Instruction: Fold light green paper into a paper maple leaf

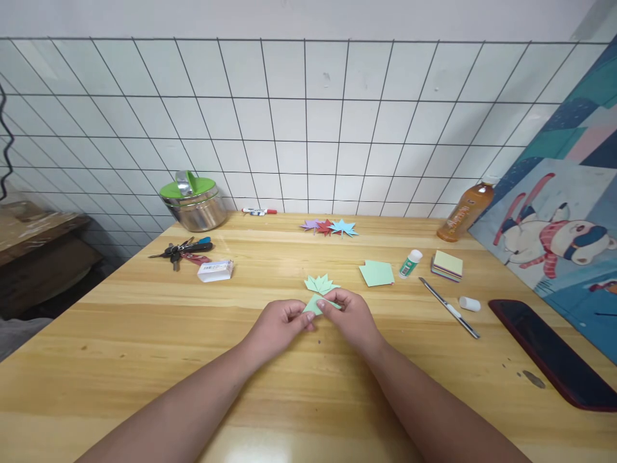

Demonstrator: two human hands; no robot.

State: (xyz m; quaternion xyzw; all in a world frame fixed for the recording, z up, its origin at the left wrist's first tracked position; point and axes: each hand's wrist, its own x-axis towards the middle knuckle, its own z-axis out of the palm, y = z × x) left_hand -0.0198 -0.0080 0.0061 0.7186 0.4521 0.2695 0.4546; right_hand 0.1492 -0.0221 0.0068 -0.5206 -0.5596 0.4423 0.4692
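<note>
A small folded piece of light green paper (314,303) is pinched between my two hands, above the middle of the wooden table. My left hand (285,320) grips its left corner with thumb and fingers. On its right side, my right hand (348,314) presses the paper with the thumb on top. Just beyond my fingers lies a light green paper leaf (321,283) with several pointed tips, its near edge close to the held paper. To the right rest light green paper sheets (378,273) and an uncapped glue stick (410,264).
Purple, red and blue paper leaves (342,227) lie near the wall. At right are a sticky-note stack (447,265), pen-like cutter (450,308), white cap (469,304), phone (554,354) and bottle (465,212). Left are keys (180,251), a white box (215,271), a pot (195,204) and marker (259,211).
</note>
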